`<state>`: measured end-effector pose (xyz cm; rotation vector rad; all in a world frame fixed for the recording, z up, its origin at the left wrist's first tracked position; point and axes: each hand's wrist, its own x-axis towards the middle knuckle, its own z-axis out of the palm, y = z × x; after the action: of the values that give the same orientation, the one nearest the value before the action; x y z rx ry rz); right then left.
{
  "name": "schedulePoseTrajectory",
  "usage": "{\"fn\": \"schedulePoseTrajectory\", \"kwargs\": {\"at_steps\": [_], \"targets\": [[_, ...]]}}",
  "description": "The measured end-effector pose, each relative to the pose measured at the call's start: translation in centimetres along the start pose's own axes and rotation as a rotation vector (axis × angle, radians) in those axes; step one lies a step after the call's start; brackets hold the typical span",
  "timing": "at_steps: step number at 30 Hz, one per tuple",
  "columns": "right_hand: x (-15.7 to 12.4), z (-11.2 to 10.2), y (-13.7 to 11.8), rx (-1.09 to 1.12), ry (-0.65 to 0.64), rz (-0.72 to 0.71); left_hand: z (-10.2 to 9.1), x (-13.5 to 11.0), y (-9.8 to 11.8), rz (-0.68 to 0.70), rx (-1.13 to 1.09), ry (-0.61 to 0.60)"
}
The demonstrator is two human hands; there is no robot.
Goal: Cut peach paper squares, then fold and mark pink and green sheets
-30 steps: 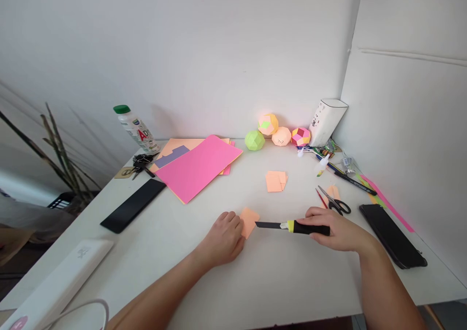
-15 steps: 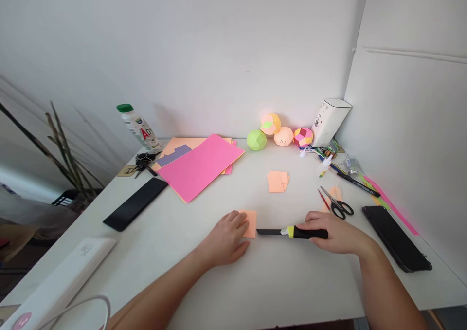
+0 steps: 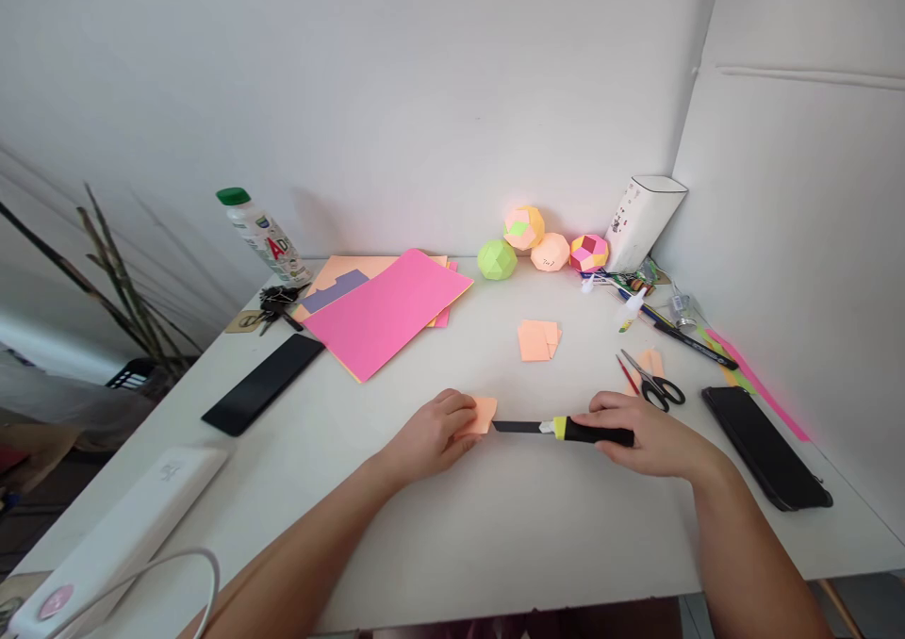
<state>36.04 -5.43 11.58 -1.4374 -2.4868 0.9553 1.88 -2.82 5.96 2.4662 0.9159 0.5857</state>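
My left hand (image 3: pixel 433 434) is closed on a small orange paper piece (image 3: pixel 485 414), pressing it to the white table (image 3: pixel 509 526). Only the paper's right part shows past my fingers. My right hand (image 3: pixel 647 434) grips the black and yellow handle of a utility knife (image 3: pixel 558 428). The knife lies level just above the table, and its blade tip touches the right edge of the paper.
Folded orange squares (image 3: pixel 538 339) lie behind my hands. Scissors (image 3: pixel 654 383), pens (image 3: pixel 689 342) and a black phone (image 3: pixel 765 446) sit to the right. Pink and orange sheets (image 3: pixel 386 309), another black phone (image 3: pixel 263 383), keys (image 3: pixel 272 302) and a bottle (image 3: pixel 260 234) are at the left; paper balls (image 3: pixel 541 245) stand at the back.
My left hand has drawn the orange paper closer under its fingers, so less of it shows. The knife has stayed at the paper's right edge in my right hand.
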Motion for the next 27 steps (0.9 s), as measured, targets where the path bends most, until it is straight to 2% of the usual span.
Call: {"fn": "schedulePoseTrajectory", "kwargs": {"at_steps": [11, 21, 27], "targets": [[-0.09, -0.14, -0.22, -0.021, -0.003, 0.034, 0.00, -0.09, -0.40, -0.006, 0.019, -0.061], [-0.13, -0.31, 0.09, 0.008, -0.084, 0.032, 0.03, 0.05, -0.32, 0.017, 0.063, -0.044], [0.08, 0.04, -0.22, 0.004, -0.083, 0.029, 0.07, 0.09, -0.27, 0.012, 0.084, -0.036]]}}
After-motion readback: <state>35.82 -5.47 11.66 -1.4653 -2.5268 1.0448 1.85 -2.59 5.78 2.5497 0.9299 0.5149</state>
